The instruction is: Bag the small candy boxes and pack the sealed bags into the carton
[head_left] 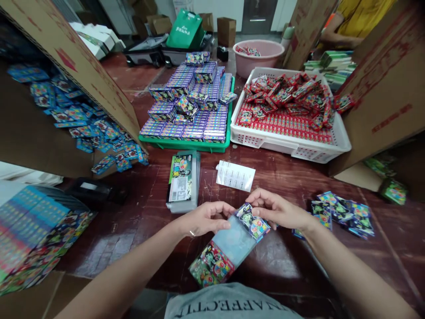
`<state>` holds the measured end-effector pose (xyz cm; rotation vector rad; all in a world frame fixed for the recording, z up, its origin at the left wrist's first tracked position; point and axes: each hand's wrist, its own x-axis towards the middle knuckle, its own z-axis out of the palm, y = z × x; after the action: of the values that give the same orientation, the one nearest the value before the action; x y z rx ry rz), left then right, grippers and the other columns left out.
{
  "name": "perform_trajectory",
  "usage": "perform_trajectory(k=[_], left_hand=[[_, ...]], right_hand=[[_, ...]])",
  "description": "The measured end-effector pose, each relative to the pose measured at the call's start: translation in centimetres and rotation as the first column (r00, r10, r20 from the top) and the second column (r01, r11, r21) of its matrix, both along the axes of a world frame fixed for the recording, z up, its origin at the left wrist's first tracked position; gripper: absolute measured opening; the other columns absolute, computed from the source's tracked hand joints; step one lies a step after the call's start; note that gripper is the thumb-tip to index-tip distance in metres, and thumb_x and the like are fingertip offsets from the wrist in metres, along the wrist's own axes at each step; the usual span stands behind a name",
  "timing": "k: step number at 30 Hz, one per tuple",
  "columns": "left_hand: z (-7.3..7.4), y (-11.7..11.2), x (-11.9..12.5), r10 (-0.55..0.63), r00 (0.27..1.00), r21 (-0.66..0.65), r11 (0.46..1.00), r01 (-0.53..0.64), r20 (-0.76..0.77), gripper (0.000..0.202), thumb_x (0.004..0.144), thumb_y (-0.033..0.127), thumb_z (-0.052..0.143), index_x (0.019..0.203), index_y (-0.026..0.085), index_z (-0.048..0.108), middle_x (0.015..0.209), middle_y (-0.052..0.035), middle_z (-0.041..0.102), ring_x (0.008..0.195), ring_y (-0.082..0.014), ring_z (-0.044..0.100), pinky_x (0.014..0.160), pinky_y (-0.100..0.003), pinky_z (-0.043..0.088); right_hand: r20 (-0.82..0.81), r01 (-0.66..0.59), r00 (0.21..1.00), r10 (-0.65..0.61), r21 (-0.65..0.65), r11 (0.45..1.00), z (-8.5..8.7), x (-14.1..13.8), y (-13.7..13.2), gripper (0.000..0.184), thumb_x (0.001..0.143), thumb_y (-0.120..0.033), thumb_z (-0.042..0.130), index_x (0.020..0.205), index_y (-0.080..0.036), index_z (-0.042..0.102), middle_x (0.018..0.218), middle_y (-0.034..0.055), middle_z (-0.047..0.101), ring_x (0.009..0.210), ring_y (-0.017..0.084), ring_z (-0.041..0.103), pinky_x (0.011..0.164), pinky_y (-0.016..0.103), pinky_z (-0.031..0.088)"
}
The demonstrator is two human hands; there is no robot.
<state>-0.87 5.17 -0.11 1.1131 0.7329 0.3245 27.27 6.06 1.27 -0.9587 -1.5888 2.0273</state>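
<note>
Clear sleeve (235,239), edge indistinct around the purple packet (253,222)

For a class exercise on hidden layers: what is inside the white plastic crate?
The white plastic crate shows loose red boxes heaped over red boxes packed in rows. Whatever lies directly beneath the heap is covered and cannot be seen.
</note>
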Motion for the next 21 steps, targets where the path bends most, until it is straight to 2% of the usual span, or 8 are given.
perform_trajectory(k=[6,9,11,12,14,17,19,21], left_hand=[[-0.3,-0.2,0.4,0.0,1.0,0.013,1.0,0.0,0.011,0.045,0.083,0.037,0.078,0.121,0.018,0.062,0.104,-0.0041,0.064,0.081,-0.0116,0.06,0.062,-0.02,0.046],[-0.7,-0.3,0.0,0.058,0.998,0.01,0.998,-0.058,-0.031,0.047,0.083,0.038,0.078,0.122,0.018,0.061,0.104,-0.0045,0.063,0.084,-0.0135,0.061,0.064,-0.022,0.048],[-0.9,-0.5,-0.4,0.092,0.994,0.007,0.996,-0.092,-0.051,0.049,0.083,0.04,0.078,0.124,0.018,0.061,0.105,-0.0045,0.063,0.083,-0.0138,0.061,0.063,-0.022,0.049],[-0.9,-0.6,-0.5,0.103,0.993,0.012,0.995,-0.102,-0.05,0.049,0.084,0.04,0.077,0.125,0.019,0.06,0.105,-0.0047,0.062,0.084,-0.0141,0.061,0.063,-0.022,0.049],[-0.7,-0.7,-0.8,0.104,0.994,0.039,0.994,-0.103,-0.022,0.05,0.085,0.038,0.076,0.128,0.021,0.059,0.109,-0.0057,0.063,0.088,-0.0153,0.061,0.066,-0.024,0.049],[-0.1,-0.6,-1.2,0.05,0.999,0.104,0.993,-0.05,0.007,0.045,0.089,0.035,0.072,0.13,0.023,0.057,0.113,-0.0067,0.064,0.097,-0.0175,0.061,0.079,-0.029,0.051],[0.3,-0.4,-1.4,0.011,1.0,0.134,0.991,-0.009,-0.013,0.038,0.093,0.034,0.067,0.128,0.023,0.058,0.114,-0.0061,0.064,0.099,-0.0177,0.061,0.085,-0.031,0.049],[0.8,0.0,-1.6,-0.022,0.999,0.153,0.988,0.025,-0.024,0.031,0.094,0.033,0.064,0.123,0.022,0.058,0.109,-0.0048,0.065,0.095,-0.0172,0.061,0.084,-0.031,0.049]], right_hand=[[0.029,-0.094,0.995,0.095,-0.017,0.995,-0.2,-0.4,0.1,0.038,0.091,-0.046,0.068,0.117,-0.021,0.056,0.08,-0.0038,0.06,0.053,0.006,0.054,0.041,0.016,0.047],[0.108,0.041,0.993,-0.046,0.05,0.998,-0.5,-1.4,-0.6,0.038,0.089,-0.05,0.07,0.111,-0.022,0.059,0.082,-0.0019,0.064,0.058,0.01,0.06,0.046,0.021,0.051],[0.145,0.108,0.98,-0.137,0.191,0.976,-0.8,-2.2,-1.5,0.033,0.09,-0.052,0.067,0.1,-0.021,0.066,0.098,0.0053,0.069,0.083,0.017,0.069,0.07,0.033,0.06],[0.161,0.096,0.977,-0.142,0.263,0.96,-0.9,-2.6,-2.0,0.034,0.092,-0.053,0.064,0.094,-0.02,0.069,0.111,0.0089,0.07,0.102,0.022,0.067,0.086,0.04,0.058],[0.188,0.019,0.978,-0.088,0.341,0.94,-0.9,-3.1,-3.1,0.043,0.098,-0.056,0.051,0.089,-0.021,0.074,0.136,0.011,0.062,0.131,0.028,0.054,0.11,0.05,0.043],[0.187,-0.003,0.98,-0.063,0.333,0.943,-0.3,-2.3,-4.1,0.05,0.103,-0.057,0.038,0.102,-0.025,0.076,0.153,0.0072,0.048,0.14,0.027,0.046,0.116,0.05,0.036],[0.183,0.087,0.969,-0.166,0.378,0.922,0.6,-0.1,-3.9,0.047,0.104,-0.055,0.034,0.12,-0.03,0.071,0.156,0.0048,0.045,0.14,0.025,0.045,0.116,0.049,0.037],[0.256,0.129,0.921,-0.292,0.507,0.852,1.3,2.9,-3.4,0.042,0.104,-0.051,0.038,0.136,-0.033,0.059,0.154,0.0055,0.046,0.141,0.025,0.044,0.117,0.05,0.035]])
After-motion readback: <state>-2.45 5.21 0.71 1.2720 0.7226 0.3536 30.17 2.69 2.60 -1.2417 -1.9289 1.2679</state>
